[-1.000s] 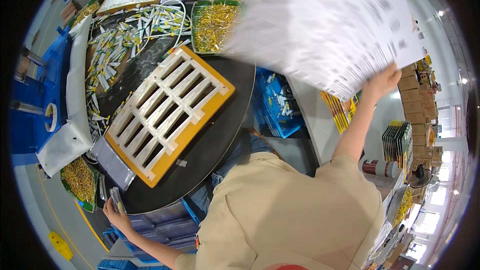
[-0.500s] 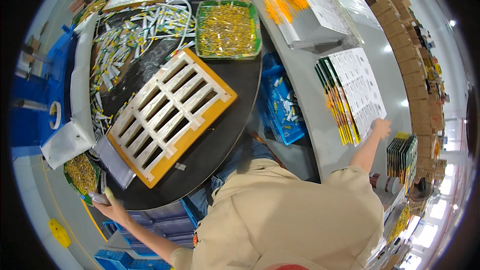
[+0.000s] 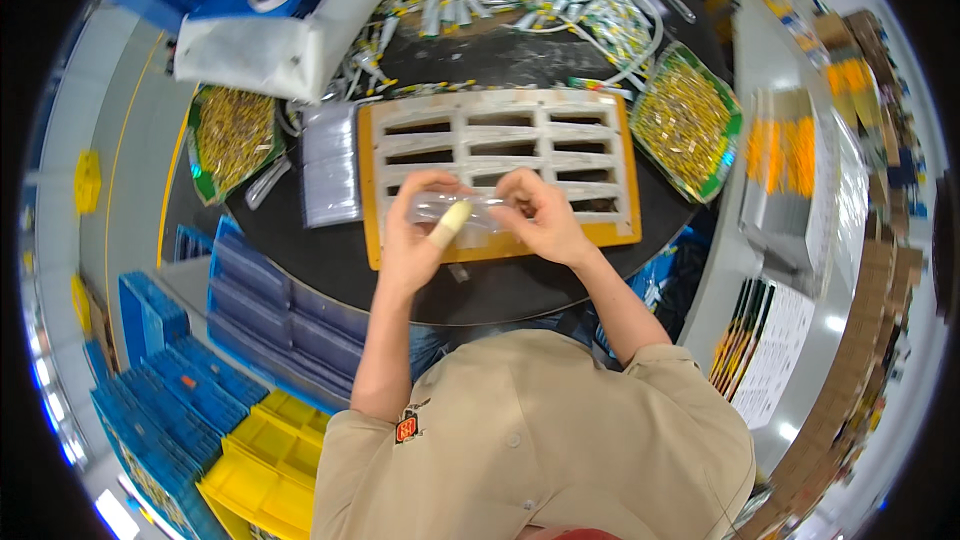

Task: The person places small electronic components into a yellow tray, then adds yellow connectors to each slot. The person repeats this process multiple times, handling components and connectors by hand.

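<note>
Both hands meet above a white slotted frame on an orange-yellow board [image 3: 376, 210], which lies on the round black table. My left hand [image 3: 412, 235], with a pale yellow cover on its thumb, grips one end of a clear plastic piece [image 3: 482, 216], perhaps a blister shell. At the other end, the fingers of my right hand [image 3: 548, 225] are pinched on the same piece. Its exact shape is blurred. Dark openings show in the frame's rows of slots; my hands hide some of them. Left of the board lies a stack of clear plastic pieces [image 3: 331, 165].
Green-edged trays of small yellow parts stand left [image 3: 236, 140] and right [image 3: 684, 120] of the board. White-and-yellow tubes [image 3: 470, 0] are heaped behind it. Printed cards [image 3: 765, 350] lie on the grey side bench [image 3: 712, 275]. Blue crates [image 3: 190, 380] and yellow crates [image 3: 270, 475] stand lower left.
My view has turned, bringing the board in front of me. My right hand has left the cards on the side bench. My left hand has come in from the table's edge, and both now hold the plastic piece.
</note>
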A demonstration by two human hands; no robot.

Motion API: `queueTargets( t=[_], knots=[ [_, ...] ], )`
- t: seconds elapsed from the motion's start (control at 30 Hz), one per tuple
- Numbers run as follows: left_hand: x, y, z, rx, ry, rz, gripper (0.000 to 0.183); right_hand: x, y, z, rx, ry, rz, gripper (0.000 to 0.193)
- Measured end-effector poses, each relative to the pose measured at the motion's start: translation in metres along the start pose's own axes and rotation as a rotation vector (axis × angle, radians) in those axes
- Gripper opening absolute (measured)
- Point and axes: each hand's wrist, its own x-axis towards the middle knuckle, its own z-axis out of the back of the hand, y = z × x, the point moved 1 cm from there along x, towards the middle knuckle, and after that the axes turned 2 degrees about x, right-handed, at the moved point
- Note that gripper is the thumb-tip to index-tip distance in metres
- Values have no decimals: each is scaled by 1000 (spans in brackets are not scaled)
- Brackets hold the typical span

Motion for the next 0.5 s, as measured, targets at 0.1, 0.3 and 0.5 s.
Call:
queueTargets(
  t=[0.1,0.3,0.5],
  knots=[
    [-6,4,48,37,-121,21,15,38,-4,-30,-280,30,369,20],
    [18,26,68,225,-383,186,13,130,-8,-40,-450,164,836,24],
    [23,31,80,272,-345,323,19,135,10,-37,-650,76,474,27]
  ],
)
